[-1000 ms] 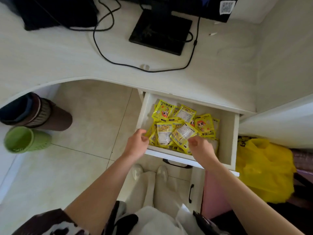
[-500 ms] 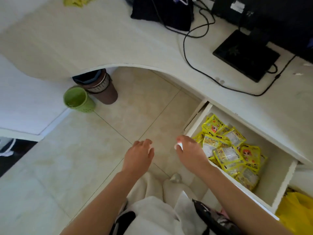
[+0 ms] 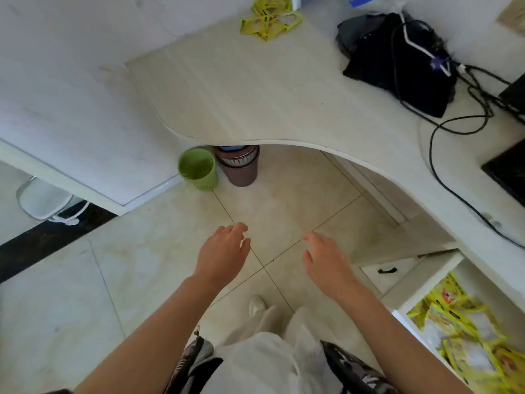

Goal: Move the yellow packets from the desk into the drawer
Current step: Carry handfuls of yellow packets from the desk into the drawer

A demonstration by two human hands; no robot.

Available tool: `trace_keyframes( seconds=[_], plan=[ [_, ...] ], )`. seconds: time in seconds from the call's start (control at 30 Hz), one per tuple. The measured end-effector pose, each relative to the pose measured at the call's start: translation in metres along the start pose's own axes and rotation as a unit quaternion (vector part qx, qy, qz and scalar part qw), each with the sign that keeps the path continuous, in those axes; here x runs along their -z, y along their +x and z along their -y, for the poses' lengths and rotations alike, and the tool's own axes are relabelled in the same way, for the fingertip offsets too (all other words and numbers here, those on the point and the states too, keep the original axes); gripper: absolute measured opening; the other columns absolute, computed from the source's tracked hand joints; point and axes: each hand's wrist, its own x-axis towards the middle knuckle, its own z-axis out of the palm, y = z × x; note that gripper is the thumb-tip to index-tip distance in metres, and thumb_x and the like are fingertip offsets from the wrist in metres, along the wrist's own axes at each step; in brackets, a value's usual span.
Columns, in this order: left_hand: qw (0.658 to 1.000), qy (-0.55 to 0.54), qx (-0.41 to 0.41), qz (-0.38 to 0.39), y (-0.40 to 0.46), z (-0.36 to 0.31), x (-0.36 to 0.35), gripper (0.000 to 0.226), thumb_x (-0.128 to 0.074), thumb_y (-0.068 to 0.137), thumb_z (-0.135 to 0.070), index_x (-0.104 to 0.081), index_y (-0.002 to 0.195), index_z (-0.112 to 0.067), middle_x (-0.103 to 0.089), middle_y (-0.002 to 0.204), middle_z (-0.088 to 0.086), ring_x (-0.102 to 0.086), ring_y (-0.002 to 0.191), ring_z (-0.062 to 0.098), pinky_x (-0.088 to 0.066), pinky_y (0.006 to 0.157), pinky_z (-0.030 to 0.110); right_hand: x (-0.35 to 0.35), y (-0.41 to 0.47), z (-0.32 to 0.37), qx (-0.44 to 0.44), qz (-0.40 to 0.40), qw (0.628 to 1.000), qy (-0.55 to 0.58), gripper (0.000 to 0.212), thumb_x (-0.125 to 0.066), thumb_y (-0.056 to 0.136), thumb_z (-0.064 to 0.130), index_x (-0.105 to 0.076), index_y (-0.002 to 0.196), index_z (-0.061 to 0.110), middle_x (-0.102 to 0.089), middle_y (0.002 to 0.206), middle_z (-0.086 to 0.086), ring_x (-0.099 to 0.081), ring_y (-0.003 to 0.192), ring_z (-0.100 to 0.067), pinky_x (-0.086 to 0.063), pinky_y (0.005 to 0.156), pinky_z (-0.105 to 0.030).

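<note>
The left hand hangs over the floor with its fingers loosely spread and holding nothing; far ahead of them some yellow packets lie on the counter. The right hand is just beside it, fingers also relaxed and empty. To the right of those fingers the open drawer holds more yellow packets.

Drawer packets blurred, edge-cropped
</note>
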Motion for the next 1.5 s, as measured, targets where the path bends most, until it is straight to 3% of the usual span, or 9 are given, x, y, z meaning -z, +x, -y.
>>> trace_keyframes(
  seconds=[0.4, 0.67, 1.07, 1.5],
  plan=[
    [1.000, 0.022, 0.007, -0.019, 0.118, 0.051, 0.052, 0.029, -0.044, 0.097, -0.032, -0.056, 0.120, -0.021, -0.066, 0.113, -0.005, -0.057, 0.105, 0.017, -0.051, 0.082, 0.035, 0.037, 0.117, 0.064, 0.043, -0.035, 0.998, -0.024, 0.036, -0.042, 0.095, 0.021, -0.049, 0.130, 0.013, -0.057, 0.124, -0.008, -0.051, 0.114, -0.026, -0.046, 0.091, -0.037],
    [0.999, 0.026, 0.017, -0.016, 0.227, 0.052, 0.084, 0.021, -0.045, 0.096, -0.028, -0.057, 0.110, -0.018, -0.065, 0.105, 0.000, -0.058, 0.094, 0.020, -0.054, 0.077, 0.039, 0.085, 0.234, 0.072, 0.047, -0.007, 0.997, -0.053, 0.032, -0.043, 0.094, 0.021, -0.051, 0.124, 0.012, -0.058, 0.121, -0.009, -0.053, 0.110, -0.028, -0.047, 0.088, -0.039],
    [0.997, 0.075, -0.006, 0.013, 0.381, 0.069, 0.125, 0.029, -0.043, 0.097, -0.029, -0.052, 0.123, -0.021, -0.066, 0.112, -0.004, -0.056, 0.107, 0.019, -0.051, 0.081, 0.036, 0.166, 0.374, 0.089, 0.057, -0.018, 0.996, -0.067, 0.037, -0.040, 0.098, 0.028, -0.045, 0.133, 0.017, -0.053, 0.129, -0.002, -0.049, 0.117, -0.023, -0.047, 0.091, -0.035],
    [0.991, 0.097, -0.083, 0.041, 0.526, 0.107, 0.172, 0.029, -0.041, 0.097, -0.028, -0.053, 0.124, -0.023, -0.064, 0.115, -0.007, -0.052, 0.112, 0.016, -0.050, 0.082, 0.036, 0.189, 0.486, 0.128, 0.002, -0.039, 0.998, -0.056, 0.038, -0.041, 0.098, 0.028, -0.045, 0.134, 0.017, -0.053, 0.129, -0.003, -0.048, 0.117, -0.023, -0.046, 0.090, -0.034]
  ],
)
